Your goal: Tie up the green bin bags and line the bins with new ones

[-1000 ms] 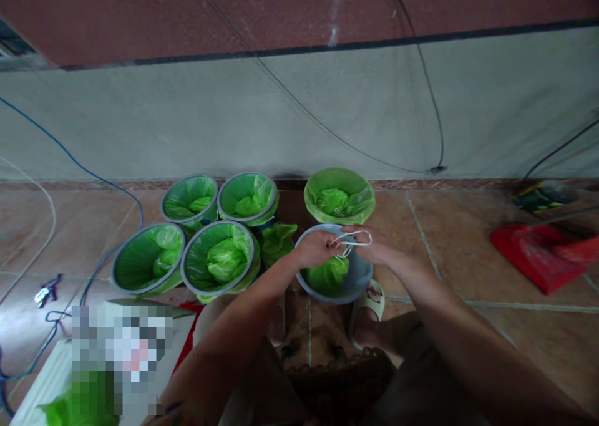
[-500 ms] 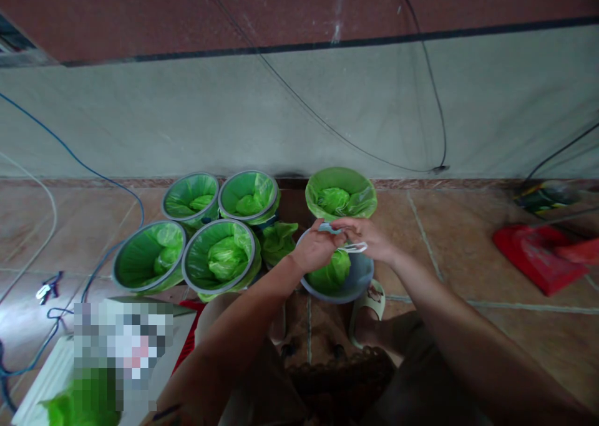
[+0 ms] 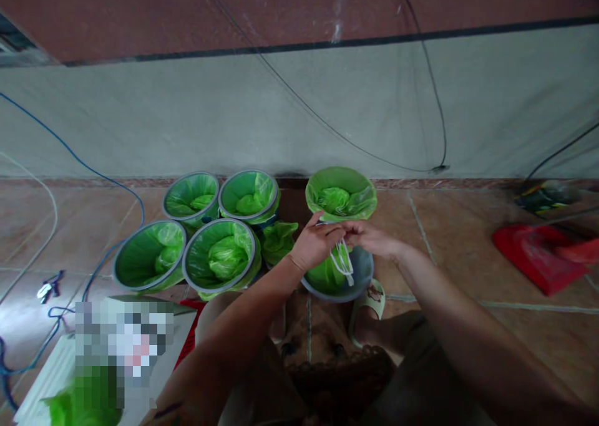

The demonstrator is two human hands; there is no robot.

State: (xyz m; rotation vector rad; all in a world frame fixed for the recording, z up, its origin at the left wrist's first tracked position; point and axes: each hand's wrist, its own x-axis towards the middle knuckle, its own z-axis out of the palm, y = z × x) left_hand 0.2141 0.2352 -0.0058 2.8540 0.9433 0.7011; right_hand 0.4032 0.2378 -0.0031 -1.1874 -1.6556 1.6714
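Note:
My left hand [image 3: 312, 247] and my right hand [image 3: 373, 239] meet over a grey bucket [image 3: 363, 278] between my feet. Their fingers are closed together on a thin white looped band [image 3: 343, 265], which dangles below them; its exact kind is unclear. Inside that bucket lies a crumpled green plastic bag [image 3: 324, 277], partly hidden by my hands. Just behind stands a green-lined bucket [image 3: 367, 209] with bunched plastic in it. Which fingers of each hand pinch the band is hard to see.
Several grey buckets lined with green bags, one with this rim [image 3: 255, 251], stand to the left. A loose green bag [image 3: 277, 242] sits between them and my hands. A red dustpan [image 3: 524, 257] lies right. A blue cable [image 3: 110, 179] crosses the tiles at left.
The white band has swung from sticking out sideways at my right hand to hanging down over the bucket. My hands have drawn closer together; the buckets stay put.

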